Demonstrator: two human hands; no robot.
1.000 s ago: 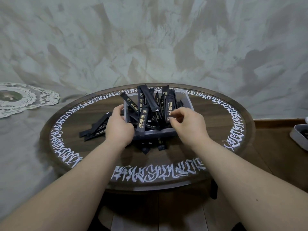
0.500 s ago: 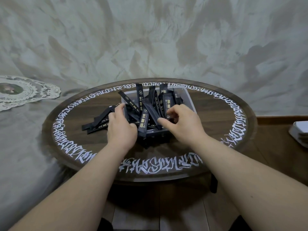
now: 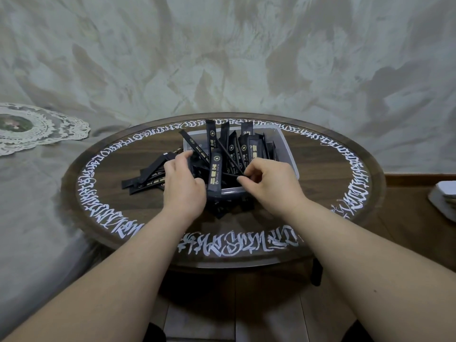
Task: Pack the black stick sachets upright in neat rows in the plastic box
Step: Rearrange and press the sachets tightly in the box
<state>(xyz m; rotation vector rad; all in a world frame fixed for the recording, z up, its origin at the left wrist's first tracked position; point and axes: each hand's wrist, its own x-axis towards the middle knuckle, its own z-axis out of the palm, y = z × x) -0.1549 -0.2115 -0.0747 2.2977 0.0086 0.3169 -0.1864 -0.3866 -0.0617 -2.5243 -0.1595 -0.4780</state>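
- Head view: black stick sachets (image 3: 243,154) stand crooked in the plastic box (image 3: 286,149) on the desk (image 3: 320,193).
- Right hand (image 3: 271,183) fingers (image 3: 240,179) pinch one sachet's end.
- Left hand (image 3: 183,183) fingers curl at the box's left wall, apparently gripping sachets there.

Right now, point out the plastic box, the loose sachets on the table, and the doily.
plastic box (image 3: 288,154), head view, right wall.
loose sachets (image 3: 145,177), head view, middle of pile.
doily (image 3: 49,129), head view, lace edge.

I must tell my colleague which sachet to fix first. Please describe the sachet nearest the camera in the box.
On the round table stands a clear plastic box. Between the two hands, one sachet leans over its near wall. Unlike its tangled neighbours, its whole printed face shows.
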